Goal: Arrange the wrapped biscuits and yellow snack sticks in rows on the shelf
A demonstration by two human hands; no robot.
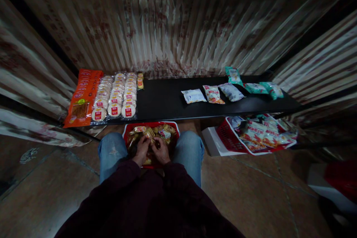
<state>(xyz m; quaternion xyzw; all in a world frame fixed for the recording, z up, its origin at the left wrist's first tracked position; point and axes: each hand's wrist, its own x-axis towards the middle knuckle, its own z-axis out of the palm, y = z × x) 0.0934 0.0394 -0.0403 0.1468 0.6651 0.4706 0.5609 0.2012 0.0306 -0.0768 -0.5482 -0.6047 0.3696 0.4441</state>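
A red basket (pixel 177 128) of small gold-wrapped snacks sits between my knees. Over it, my left hand (pixel 142 149) and my right hand (pixel 161 150) are close together, both with bent fingers pinching a gold packet (pixel 150 134). Rows of round white crackers (pixel 114 98) in clear wrappers lie on the left part of the black shelf (pixel 163 98). Just right of their far end are small yellow packets (pixel 140 81). An orange bag (pixel 82 98) lies at the shelf's left end.
White and red packets (pixel 213 94) and green packets (pixel 233 75) lie on the shelf's right half. Below them, a red basket (pixel 227 137) full of packets stands beside a white box (pixel 212 143). Patterned curtains hang behind and at both sides.
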